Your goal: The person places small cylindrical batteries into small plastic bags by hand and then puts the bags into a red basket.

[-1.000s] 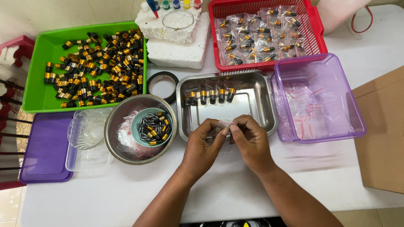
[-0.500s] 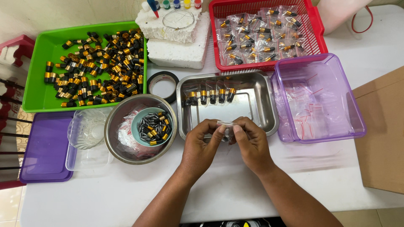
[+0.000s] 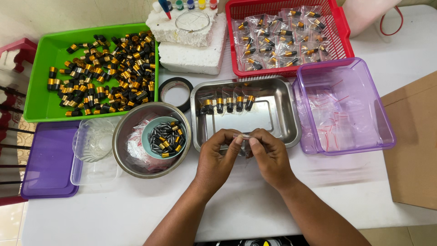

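My left hand (image 3: 218, 157) and my right hand (image 3: 269, 155) meet at the near edge of a steel tray (image 3: 282, 114), pinching a small clear plastic bag (image 3: 242, 136) between thumbs and fingers. What is inside the bag is hidden by my fingers. In the tray lies a row of several small bagged black-and-gold caps (image 3: 226, 104). Left of my hands a steel bowl (image 3: 125, 146) holds a teal dish (image 3: 149, 139) with several small black and gold parts (image 3: 168, 139).
A green tray (image 3: 41, 91) full of black-and-gold caps sits at far left. A red basket (image 3: 341, 32) of bagged caps, a purple tub (image 3: 378, 127) of clear bags, foam blocks (image 3: 191, 45), a tape roll (image 3: 175, 91), a cardboard box (image 3: 416, 146).
Both hands have stayed at the tray's near edge; the fingers have shifted slightly along the top of the small bag. Nothing else moved.
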